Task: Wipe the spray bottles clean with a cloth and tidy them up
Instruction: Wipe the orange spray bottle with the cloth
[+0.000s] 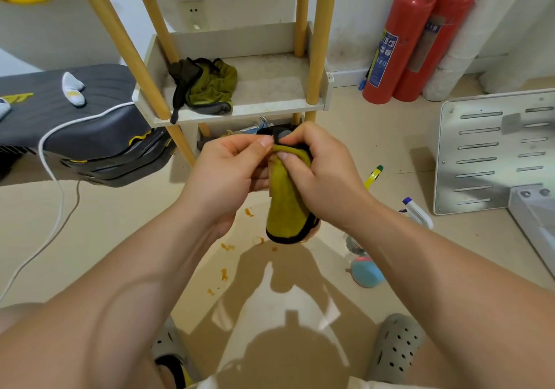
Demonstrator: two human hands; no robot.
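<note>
A yellow-green cloth (pixel 286 205) with a black edge is wrapped round something held upright in mid-air; a pale bit of that thing shows below the cloth. My left hand (pixel 228 172) pinches the cloth's top edge. My right hand (pixel 315 166) grips the wrapped cloth from the right. A white spray bottle with a blue nozzle (pixel 417 211) lies on the floor right of my right forearm. A blue and pink bottle (pixel 365 271) lies below it, partly hidden by my arm. A yellow sprayer tip (pixel 374 173) pokes out behind my right wrist.
A wooden-legged shelf (pixel 270 88) stands ahead with a second green cloth (pixel 210 86) on it. Two red fire extinguishers (pixel 411 40) lean in the corner. A metal panel (pixel 492 151) is at right, a dark case (pixel 90 124) with a white cable at left. Orange scraps (pixel 228 247) dot the floor.
</note>
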